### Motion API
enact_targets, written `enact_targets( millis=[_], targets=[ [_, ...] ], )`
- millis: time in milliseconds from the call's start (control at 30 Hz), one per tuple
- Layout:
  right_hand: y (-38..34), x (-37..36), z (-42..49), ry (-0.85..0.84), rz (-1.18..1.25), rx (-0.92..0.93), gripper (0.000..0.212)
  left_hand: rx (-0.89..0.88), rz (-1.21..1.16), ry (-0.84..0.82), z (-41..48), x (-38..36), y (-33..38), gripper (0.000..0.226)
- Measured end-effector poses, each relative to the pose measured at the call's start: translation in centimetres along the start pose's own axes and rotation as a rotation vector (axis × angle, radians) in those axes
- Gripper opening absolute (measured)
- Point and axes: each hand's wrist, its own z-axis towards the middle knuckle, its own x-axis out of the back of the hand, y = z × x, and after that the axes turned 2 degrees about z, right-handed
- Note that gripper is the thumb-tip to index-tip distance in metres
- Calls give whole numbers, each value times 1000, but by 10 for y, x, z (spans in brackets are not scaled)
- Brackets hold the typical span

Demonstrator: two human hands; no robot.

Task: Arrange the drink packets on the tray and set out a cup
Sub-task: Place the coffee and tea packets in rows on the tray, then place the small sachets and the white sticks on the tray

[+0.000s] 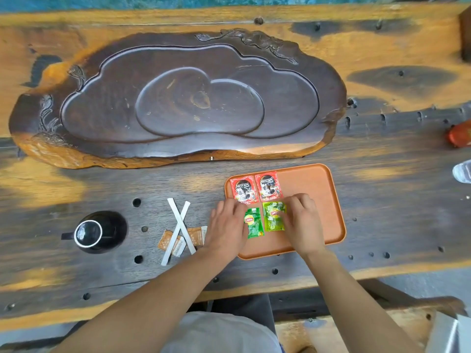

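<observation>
An orange tray (316,189) lies on the wooden table. Two red Nescafe packets (256,188) lie side by side at its far left. Below them are a dark green Lipton packet (253,224) and a light green Lipton packet (272,216). My left hand (225,225) rests flat at the tray's left edge, its fingers touching the dark green packet. My right hand (303,220) presses fingertips on the light green packet's right edge. A black cup (89,233) stands upside down on the table at the left.
Two white stick sachets (179,222) lie crossed over small orange sachets (165,242) between cup and tray. A large carved dark tea board (178,98) fills the far side. A red object (460,135) and a white object (462,171) sit at the right edge.
</observation>
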Motion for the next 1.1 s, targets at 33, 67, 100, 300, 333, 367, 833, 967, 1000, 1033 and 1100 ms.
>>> enact_targets(
  millis=[33,67,100,300,333,367,833,967,1000,1033,1100],
  targets=[
    [3,0,-4,0,-16,25,32,-47,-11,-5,-2,-2,0,35],
    [5,0,-8,-10,-33,51,32,-101,-11,-15,-4,-5,-1,36],
    [8,-2,-13,-29,-51,74,35,-154,-2,-32,-7,-8,-1,37],
    [14,-13,-29,-142,-107,124,51,-216,52,-100,-13,-22,-1,49],
    [13,-14,-29,-148,-110,123,51,-209,56,-100,-13,-22,-1,48],
    [13,-15,-29,-151,-109,120,51,-204,58,-98,-13,-22,-1,47],
    [17,-15,-28,-147,-82,126,53,-205,32,-80,-12,-23,-3,45],
    [14,-15,-28,-146,-100,144,52,-218,-2,-58,-14,-20,-5,47],
    [12,-14,-29,-139,-117,156,50,-222,-9,-45,-16,-17,-6,47],
    [8,-14,-29,-127,-134,169,48,-222,-19,-26,-18,-14,-9,46],
    [-5,-15,-29,-93,-150,200,44,-194,-64,31,-24,-2,-18,39]
  ],
)
